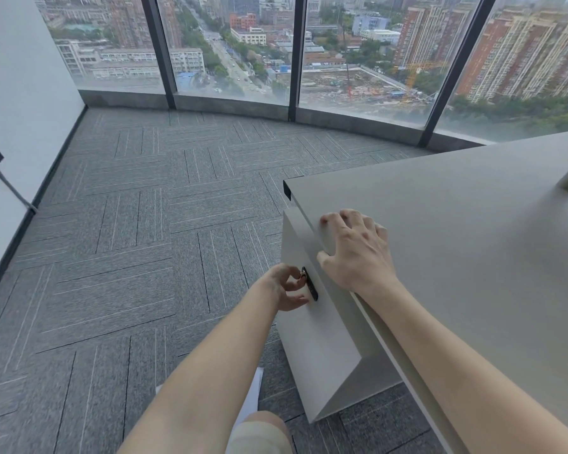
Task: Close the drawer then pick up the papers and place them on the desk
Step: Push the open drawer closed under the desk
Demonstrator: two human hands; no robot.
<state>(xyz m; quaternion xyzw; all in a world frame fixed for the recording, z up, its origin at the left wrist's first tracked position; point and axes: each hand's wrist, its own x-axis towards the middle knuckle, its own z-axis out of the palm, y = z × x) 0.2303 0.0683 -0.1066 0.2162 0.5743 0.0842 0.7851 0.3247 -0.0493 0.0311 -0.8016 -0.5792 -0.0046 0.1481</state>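
Note:
A pale grey desk (473, 231) fills the right side, with a drawer cabinet (312, 342) under its left edge. The drawer front sits flush with the cabinet. My left hand (287, 286) is at the black handle plate (310, 285) on the drawer front, fingers curled around a small metal piece there. My right hand (354, 250) rests flat on the desk's left edge, fingers spread, holding nothing. White papers (254, 388) lie on the carpet below, mostly hidden by my left forearm.
Grey patterned carpet (128, 257) stretches to the left and ahead. A white wall (17, 109) with a black bracket and rod (0, 172) stands on the left. Floor-to-ceiling windows (230, 47) curve across the back. My knee (259, 434) shows at the bottom.

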